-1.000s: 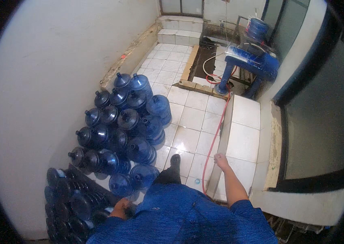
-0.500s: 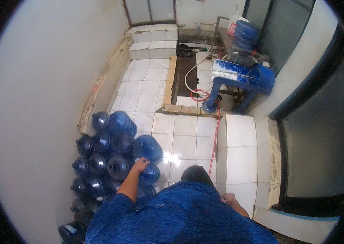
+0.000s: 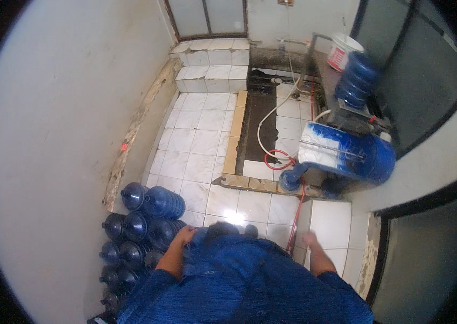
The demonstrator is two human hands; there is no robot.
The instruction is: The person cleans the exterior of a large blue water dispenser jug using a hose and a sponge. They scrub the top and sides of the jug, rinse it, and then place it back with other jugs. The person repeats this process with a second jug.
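Note:
My left hand (image 3: 186, 235) is at the right edge of a group of blue water jugs. Its fingers are curled at the top of one blue water jug (image 3: 200, 235), which my shirt and hand mostly cover. Close to its left stands another large jug (image 3: 162, 234), with more jugs (image 3: 134, 252) packed up to the wall. My right hand (image 3: 310, 239) hangs in front of a white tiled ledge (image 3: 330, 222). It is blurred, so its fingers do not show clearly, and I make out nothing in it.
Ahead on the right stands a blue machine with a drum (image 3: 347, 151). Behind it, a blue jug (image 3: 357, 78) and a white bucket (image 3: 344, 51) sit on a bench. A red hose (image 3: 297, 221) crosses the floor by the ledge. A tiled curb (image 3: 261, 183) borders a dark recess; tiled steps (image 3: 212, 75) lie beyond.
My view has tilted up and my body has moved forward over the nearest jugs. My right hand has come up and forward beside the ledge. My left hand stays at the jug.

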